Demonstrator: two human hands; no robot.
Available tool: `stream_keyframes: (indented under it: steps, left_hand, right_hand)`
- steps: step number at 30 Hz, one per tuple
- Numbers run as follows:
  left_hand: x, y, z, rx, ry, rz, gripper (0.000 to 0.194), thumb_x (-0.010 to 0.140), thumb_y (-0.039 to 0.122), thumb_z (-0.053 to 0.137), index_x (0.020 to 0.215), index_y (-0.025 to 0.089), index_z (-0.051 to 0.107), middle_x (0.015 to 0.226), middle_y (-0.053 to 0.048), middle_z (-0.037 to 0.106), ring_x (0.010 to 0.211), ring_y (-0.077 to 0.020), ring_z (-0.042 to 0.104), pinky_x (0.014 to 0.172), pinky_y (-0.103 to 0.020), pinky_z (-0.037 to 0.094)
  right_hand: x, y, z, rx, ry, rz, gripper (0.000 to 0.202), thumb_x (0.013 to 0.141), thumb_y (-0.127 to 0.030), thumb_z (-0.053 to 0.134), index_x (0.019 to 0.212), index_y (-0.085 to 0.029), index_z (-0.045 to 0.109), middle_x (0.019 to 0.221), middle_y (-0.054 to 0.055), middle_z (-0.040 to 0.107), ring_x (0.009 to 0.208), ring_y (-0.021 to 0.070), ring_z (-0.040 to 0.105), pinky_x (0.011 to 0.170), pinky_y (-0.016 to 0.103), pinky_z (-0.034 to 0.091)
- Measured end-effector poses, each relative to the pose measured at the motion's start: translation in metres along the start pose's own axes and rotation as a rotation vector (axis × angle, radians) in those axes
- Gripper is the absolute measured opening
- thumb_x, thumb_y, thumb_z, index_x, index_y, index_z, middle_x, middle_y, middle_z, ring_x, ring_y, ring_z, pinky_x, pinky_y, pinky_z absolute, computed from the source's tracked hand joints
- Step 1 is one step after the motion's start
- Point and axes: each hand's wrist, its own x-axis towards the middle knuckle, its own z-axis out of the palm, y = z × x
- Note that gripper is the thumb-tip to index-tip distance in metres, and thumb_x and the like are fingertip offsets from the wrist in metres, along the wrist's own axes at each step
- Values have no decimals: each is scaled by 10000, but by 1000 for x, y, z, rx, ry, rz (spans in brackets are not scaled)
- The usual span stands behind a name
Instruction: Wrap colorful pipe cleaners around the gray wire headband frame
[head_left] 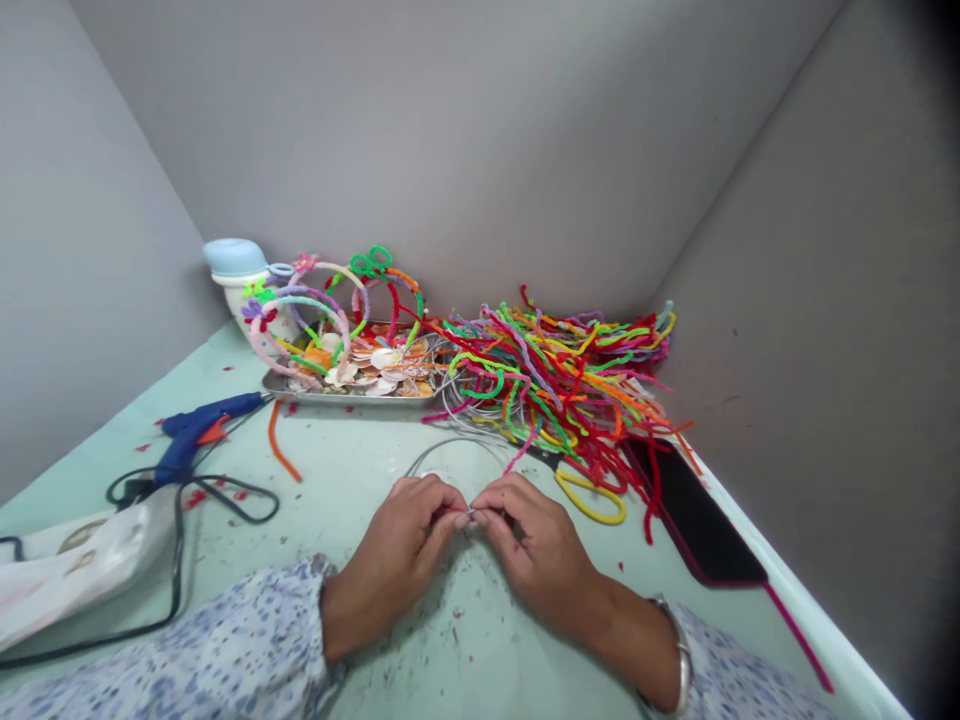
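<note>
A thin grey wire hoop (457, 441) arches up behind my two hands, which meet at the middle of the table's front. My left hand (401, 550) is closed, thumb and forefinger pinching the wire's near side. Right beside it, almost touching, my right hand (544, 555) pinches the same spot with its fingertips. A pink pipe cleaner (522, 450) pokes out above my right knuckles; its lower end is hidden by the hand. A bit of reddish pipe cleaner shows at my left fingertips, too small to make out fully.
Behind lies a metal tray (352, 398) of shells and finished pipe-cleaner hoops (300, 300), beside a white bottle (244, 290). A big pipe-cleaner heap (570, 370) spreads right, near yellow-handled scissors (592, 497) and a phone (701, 520). A corded blue glue gun (195, 430) lies left.
</note>
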Motion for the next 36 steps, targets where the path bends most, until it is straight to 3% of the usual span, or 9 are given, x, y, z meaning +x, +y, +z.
stream_keyframes:
  steps: [7, 19, 36]
  left_hand:
    - [-1, 0, -1, -71, -23, 10, 164, 945, 244, 433, 920, 203, 590, 884, -20, 621, 865, -182, 539, 809, -320, 391]
    - [1, 0, -1, -4, -48, 4, 252, 961, 292, 382, 845, 185, 579, 817, -27, 605, 799, -192, 523, 802, -346, 367]
    - [0, -2, -1, -74, -40, 19, 196, 948, 250, 420, 866, 182, 585, 833, -21, 598, 818, -179, 517, 790, -322, 370]
  right_hand:
    - [1, 2, 0, -19, 13, 21, 128, 909, -138, 497, 923, -193, 611, 880, 48, 605, 824, 170, 577, 740, 303, 457]
    - [0, 2, 1, -11, 11, -18, 145, 908, -128, 501, 950, -191, 624, 883, 54, 619, 839, 171, 591, 749, 293, 469]
    - [0, 3, 1, -8, 52, -41, 154, 894, -111, 514, 969, -196, 619, 905, 52, 624, 858, 172, 598, 760, 298, 485]
